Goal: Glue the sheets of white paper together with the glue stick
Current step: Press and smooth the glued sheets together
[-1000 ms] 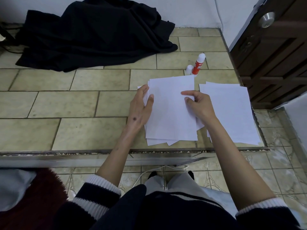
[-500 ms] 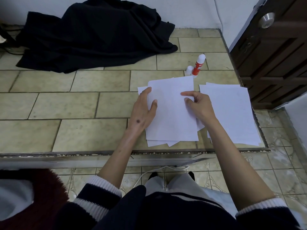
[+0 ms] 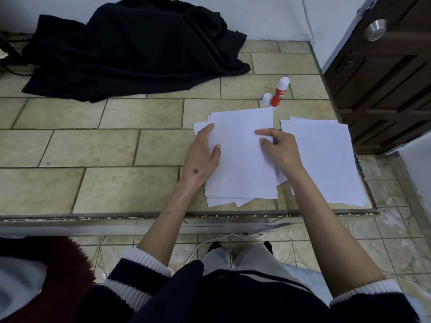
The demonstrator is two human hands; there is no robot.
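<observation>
bare tiles [image 3: 88,148] left, black cloth [image 3: 130,50] behind

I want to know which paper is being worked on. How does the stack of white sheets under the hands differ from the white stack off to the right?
The messy white paper stack under the hands is fanned, corners poking out; the right-hand white paper stack lies nearly squared.

The left hand rests on the messy stack and the right hand presses it with a forefinger; nothing touches the right-hand stack.

Both lie flat on the tiled surface.
</observation>
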